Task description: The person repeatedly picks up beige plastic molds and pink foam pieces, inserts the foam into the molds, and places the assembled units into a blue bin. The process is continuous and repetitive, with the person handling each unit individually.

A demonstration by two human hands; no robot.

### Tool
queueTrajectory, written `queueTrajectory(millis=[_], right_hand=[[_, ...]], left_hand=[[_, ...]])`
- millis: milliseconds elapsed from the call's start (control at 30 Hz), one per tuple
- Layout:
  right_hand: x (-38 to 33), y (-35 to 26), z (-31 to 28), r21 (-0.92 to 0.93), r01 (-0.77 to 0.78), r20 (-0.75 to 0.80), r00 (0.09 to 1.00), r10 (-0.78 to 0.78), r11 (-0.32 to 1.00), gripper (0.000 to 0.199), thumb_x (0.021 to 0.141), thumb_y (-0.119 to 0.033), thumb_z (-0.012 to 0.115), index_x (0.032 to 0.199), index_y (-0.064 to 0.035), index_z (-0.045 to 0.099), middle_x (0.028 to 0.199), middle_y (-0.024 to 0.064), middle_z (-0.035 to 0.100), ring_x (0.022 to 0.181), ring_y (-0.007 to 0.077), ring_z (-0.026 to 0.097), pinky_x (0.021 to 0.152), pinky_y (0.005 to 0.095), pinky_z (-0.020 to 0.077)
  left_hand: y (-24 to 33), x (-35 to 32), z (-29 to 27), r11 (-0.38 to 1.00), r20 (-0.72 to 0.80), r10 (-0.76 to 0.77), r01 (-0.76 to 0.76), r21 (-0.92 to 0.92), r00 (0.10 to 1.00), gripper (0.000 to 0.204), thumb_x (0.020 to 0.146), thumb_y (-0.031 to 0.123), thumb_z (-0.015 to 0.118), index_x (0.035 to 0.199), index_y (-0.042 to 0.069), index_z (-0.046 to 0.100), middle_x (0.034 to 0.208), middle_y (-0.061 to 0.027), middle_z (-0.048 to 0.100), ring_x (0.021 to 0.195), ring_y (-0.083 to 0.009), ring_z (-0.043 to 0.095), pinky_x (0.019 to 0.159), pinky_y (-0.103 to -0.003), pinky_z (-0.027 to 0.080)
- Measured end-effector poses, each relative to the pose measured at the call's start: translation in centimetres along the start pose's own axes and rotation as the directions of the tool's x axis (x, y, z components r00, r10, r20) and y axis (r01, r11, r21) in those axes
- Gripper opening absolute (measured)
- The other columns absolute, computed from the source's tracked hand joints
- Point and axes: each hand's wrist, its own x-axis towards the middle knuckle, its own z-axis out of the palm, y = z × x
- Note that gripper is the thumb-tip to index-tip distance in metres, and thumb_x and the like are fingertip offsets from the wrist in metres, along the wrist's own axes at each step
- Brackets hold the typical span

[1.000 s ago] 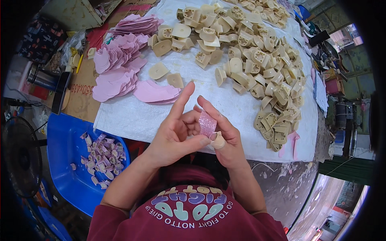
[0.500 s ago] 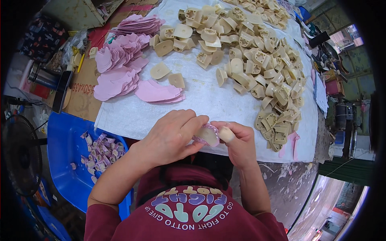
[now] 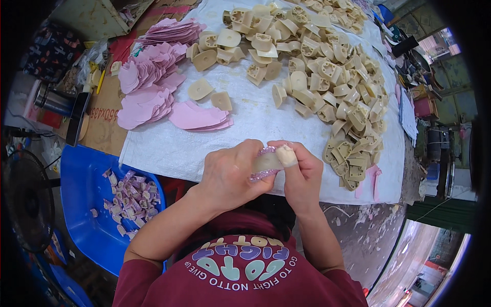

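Between my hands, just in front of the table's near edge, is a beige shoe heel (image 3: pixel 266 162) with pink glittery covering material around its sides. My left hand (image 3: pixel 227 171) grips it from the left, fingers curled around it. My right hand (image 3: pixel 303 176) pinches its other side, and the thumb wears a pale finger wrap. The fingers hide much of the heel's underside. Beyond my hands lie pink cut pieces (image 3: pixel 199 116), fanned out on the white cloth (image 3: pixel 169 153). Two loose beige heels (image 3: pixel 200 89) rest just behind them.
A large heap of bare beige heels (image 3: pixel 327 77) spreads over the middle and right of the table. Stacked pink pieces (image 3: pixel 148 66) stand at the left. Down to the left, a blue tub (image 3: pixel 84 215) contains several covered heels (image 3: pixel 134 197). A black fan (image 3: pixel 25 199) stands at the far left.
My hands have drawn closer together around the heel, and the heel has turned so that both glittery edges show. My left hand has shifted slightly right.
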Motion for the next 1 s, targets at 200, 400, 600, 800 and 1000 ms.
queueTrajectory(millis=[200, 400, 600, 800, 1000], right_hand=[[0.2, 0.2, 0.1, 0.224, -0.027, -0.012, 0.999, 0.031, 0.974, 0.029, 0.099, -0.019, 0.052, 0.112, 0.0027, 0.065, 0.094, 0.0038, 0.067, 0.084, 0.0076, 0.059, 0.078, 0.0246, 0.0480], [0.4, 0.4, -0.2, 0.324, -0.084, 0.048, 0.996, 0.072, 0.942, 0.030, 0.100, -0.018, 0.051, 0.117, 0.0021, 0.063, 0.099, 0.0035, 0.066, 0.089, 0.0072, 0.057, 0.081, 0.0239, 0.0469], [0.6, 0.4, 0.6, 0.208, -0.046, 0.000, 0.999, 0.047, 0.977, 0.030, 0.100, -0.015, 0.048, 0.121, 0.0023, 0.061, 0.103, 0.0036, 0.064, 0.092, 0.0083, 0.057, 0.084, 0.0238, 0.0460], [0.4, 0.0, 0.5, 0.040, 0.013, 0.055, 0.998, -0.015, 0.999, 0.032, 0.097, -0.007, 0.047, 0.127, 0.0012, 0.057, 0.111, 0.0068, 0.063, 0.099, 0.0114, 0.057, 0.088, 0.0263, 0.0459], [1.3, 0.3, -0.3, -0.237, 0.280, 0.138, 0.958, -0.253, 0.930, 0.031, 0.096, -0.007, 0.048, 0.124, 0.0012, 0.058, 0.110, 0.0087, 0.065, 0.098, 0.0139, 0.060, 0.086, 0.0277, 0.0477]], left_hand=[[0.1, 0.1, 0.8, 0.998, -0.093, -0.037, 0.031, -0.060, 0.995, 0.040, 0.068, 0.021, 0.077, 0.097, 0.005, 0.055, 0.068, -0.0105, 0.062, 0.055, -0.0283, 0.064, 0.050, -0.037, 0.050], [-0.2, 0.0, 0.4, 0.988, -0.007, -0.121, 0.120, -0.097, 0.993, 0.047, 0.067, 0.015, 0.081, 0.103, 0.001, 0.053, 0.076, -0.0103, 0.064, 0.058, -0.0175, 0.065, 0.053, -0.028, 0.052], [-0.3, 0.4, 1.1, 0.992, -0.064, -0.116, 0.112, -0.055, 0.991, 0.045, 0.067, 0.015, 0.081, 0.100, 0.001, 0.053, 0.074, -0.0102, 0.064, 0.056, -0.0178, 0.064, 0.052, -0.028, 0.052], [-0.1, 0.4, 0.2, 0.974, 0.040, -0.163, 0.168, -0.154, 0.986, 0.045, 0.070, 0.015, 0.081, 0.102, 0.000, 0.053, 0.080, -0.0097, 0.064, 0.067, -0.0153, 0.064, 0.061, -0.028, 0.052], [-1.6, 1.0, -1.9, 0.725, 0.198, -0.241, 0.312, -0.614, 0.950, 0.037, 0.082, 0.001, 0.069, 0.117, -0.001, 0.054, 0.092, -0.0030, 0.061, 0.083, -0.0082, 0.057, 0.077, -0.025, 0.046]])
